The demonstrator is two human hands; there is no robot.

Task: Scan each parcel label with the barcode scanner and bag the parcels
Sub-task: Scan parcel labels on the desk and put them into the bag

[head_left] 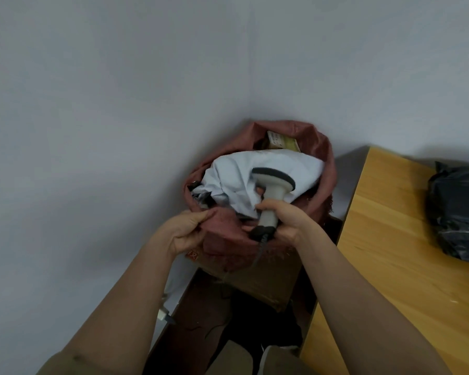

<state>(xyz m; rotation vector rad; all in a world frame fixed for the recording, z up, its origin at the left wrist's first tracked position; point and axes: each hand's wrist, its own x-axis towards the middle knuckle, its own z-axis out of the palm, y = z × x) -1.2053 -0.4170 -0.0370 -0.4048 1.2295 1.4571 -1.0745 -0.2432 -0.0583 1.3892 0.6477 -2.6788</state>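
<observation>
— Parcels are sitting in the red sack (pixel 228 239) by the wall: a pale soft mailer (pixel 238 174) on top, a small box (pixel 282 142) behind it.

— How is it being held?

— Left hand (pixel 186 232) is pinching the sack's limp rim; right hand (pixel 284 217) is gripping the barcode scanner (pixel 271 193) by its handle.

— Handling?

— Mailer is looking light, crumply, probably slippery; gathering a fold should grip better. A black-wrapped parcel (pixel 458 212) is waiting on the wooden table (pixel 390 239).

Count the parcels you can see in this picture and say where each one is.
3. A pale grey parcel on top inside the red sack, a cardboard box behind it in the sack, and a black parcel on the wooden table. More may lie hidden beneath.
</observation>
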